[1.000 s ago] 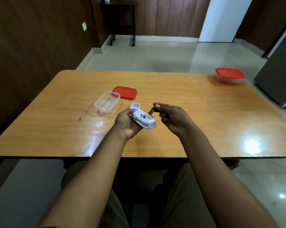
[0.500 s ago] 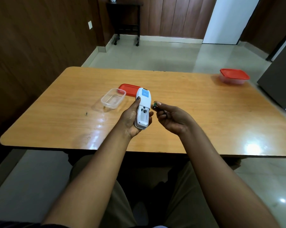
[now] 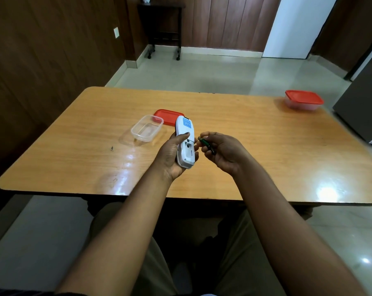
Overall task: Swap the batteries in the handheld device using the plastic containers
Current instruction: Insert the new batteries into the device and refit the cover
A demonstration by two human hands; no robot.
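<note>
Head view shows the left hand (image 3: 173, 155) wrapped around a white handheld device (image 3: 186, 144), its fingers clamped along the body with the thumb lying on the back, just above the open battery compartment (image 3: 189, 151). The device's long axis runs away from the person, its blue-labelled end pointing toward the far side of the table (image 3: 266, 135). Just to the right of those fingers, the right hand (image 3: 224, 151) pinches a small green battery (image 3: 206, 144) between thumb and fingertips, closed firmly on it; the battery's metal end points left toward the device and stops just short of it, not touching. Its long axis lies slanted across the compartment rather than along it, so the coming move appears to hinge on turning the battery into line with the slot before pressing it in, with the right hand being the one nearer. Whether the compartment already holds a cell is too small to tell. Beyond the left fingers sit an open clear plastic container (image 3: 147, 130), apparently empty, and a red lid (image 3: 169, 116) behind it; a second container with a red lid on (image 3: 304, 100) stands well apart, far right of the right hand.
</note>
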